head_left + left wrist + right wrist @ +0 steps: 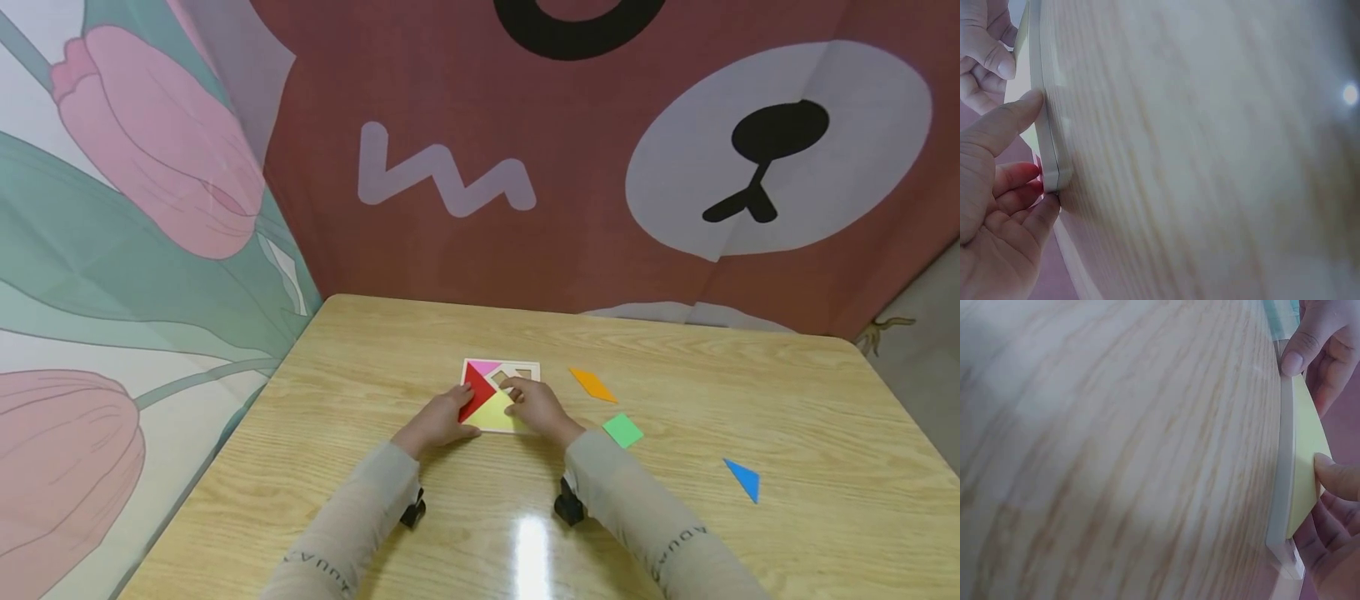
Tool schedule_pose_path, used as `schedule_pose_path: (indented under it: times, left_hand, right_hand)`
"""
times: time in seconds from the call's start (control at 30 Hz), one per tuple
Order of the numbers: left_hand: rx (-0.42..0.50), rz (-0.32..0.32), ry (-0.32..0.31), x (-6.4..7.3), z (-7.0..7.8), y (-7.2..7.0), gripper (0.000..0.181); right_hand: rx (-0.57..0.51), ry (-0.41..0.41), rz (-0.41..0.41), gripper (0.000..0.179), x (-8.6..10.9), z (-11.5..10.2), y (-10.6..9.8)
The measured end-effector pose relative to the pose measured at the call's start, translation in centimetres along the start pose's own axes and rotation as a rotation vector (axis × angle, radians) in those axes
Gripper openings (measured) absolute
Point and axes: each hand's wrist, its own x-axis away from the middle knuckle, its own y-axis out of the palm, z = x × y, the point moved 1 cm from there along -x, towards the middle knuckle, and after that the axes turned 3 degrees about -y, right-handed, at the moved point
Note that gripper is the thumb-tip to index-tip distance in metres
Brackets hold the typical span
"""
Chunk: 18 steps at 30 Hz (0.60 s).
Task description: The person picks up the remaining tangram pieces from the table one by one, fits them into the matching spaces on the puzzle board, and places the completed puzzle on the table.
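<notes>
A white tangram tray (pixel 537 364) lies on the table, holding a red triangle (pixel 478 393), a pink piece (pixel 482 366) and a large yellow triangle (pixel 491 412). My left hand (pixel 442 419) grips the tray's near left corner; its thumb presses the near edge and its fingers reach over the left side by the red triangle. With thumb and curled fingers, my right hand (pixel 542 408) pinches the yellow triangle, which in the right wrist view rises at a slant (pixel 1309 444) above the tray edge. That hand hides part of the tray's right side.
Right of the tray lie an orange parallelogram (pixel 593 385), a green square (pixel 622 430) and, farther off, a blue triangle (pixel 744 481). The wooden table (pixel 360 358) meets a printed curtain (pixel 450 258) at its back edge.
</notes>
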Motion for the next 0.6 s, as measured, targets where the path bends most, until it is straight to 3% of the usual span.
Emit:
schedule_pose_path:
  times: [0.37, 0.6]
  left_hand:
    - [0.002, 0.017, 0.028, -0.07, -0.08, 0.07, 0.068]
    - [-0.005, 0.012, 0.012, -0.11, -0.11, 0.05, 0.068]
  right_hand:
    - [0.05, -0.022, -0.014, 0.031, -0.07, -0.37, 0.11]
    - [0.074, -0.026, -0.02, 0.031, -0.16, -0.41, 0.19]
